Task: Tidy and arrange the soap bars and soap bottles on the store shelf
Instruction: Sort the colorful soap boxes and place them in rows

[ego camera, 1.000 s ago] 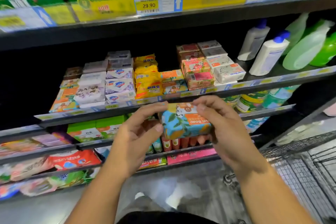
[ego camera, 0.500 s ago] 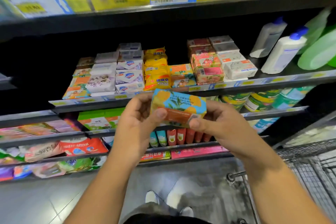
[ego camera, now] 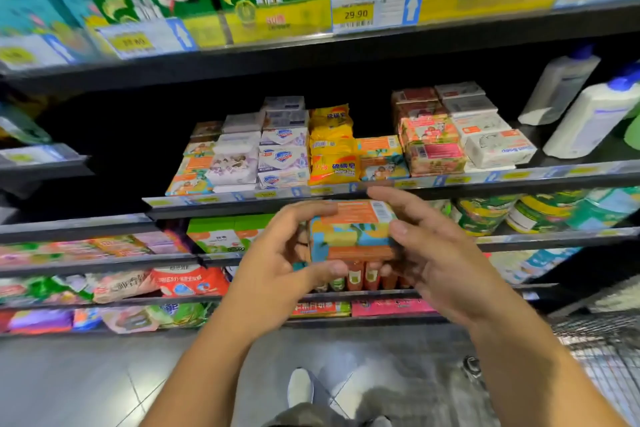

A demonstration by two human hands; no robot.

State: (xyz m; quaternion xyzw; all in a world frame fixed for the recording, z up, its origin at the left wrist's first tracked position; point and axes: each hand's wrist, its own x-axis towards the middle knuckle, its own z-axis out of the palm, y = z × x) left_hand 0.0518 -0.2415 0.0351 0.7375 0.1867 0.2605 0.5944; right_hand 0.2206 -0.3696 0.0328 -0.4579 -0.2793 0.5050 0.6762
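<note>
Orange-and-blue bar point(ego camera: 353, 234) was gripped at both ends: left hand point(ego camera: 277, 274) curled round its left end, right hand point(ego camera: 440, 260) pinching the right | held in air just below the shelf point(ego camera: 457, 180) edge, probably to square it before stacking | long axis ran left-right, level; barcode face up | stacks point(ego camera: 284, 152) and bottles point(ego camera: 592, 121) stood behind.

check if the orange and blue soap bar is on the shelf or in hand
In hand: the soap bar is held between the left hand and right hand, below the shelf edge.
</note>
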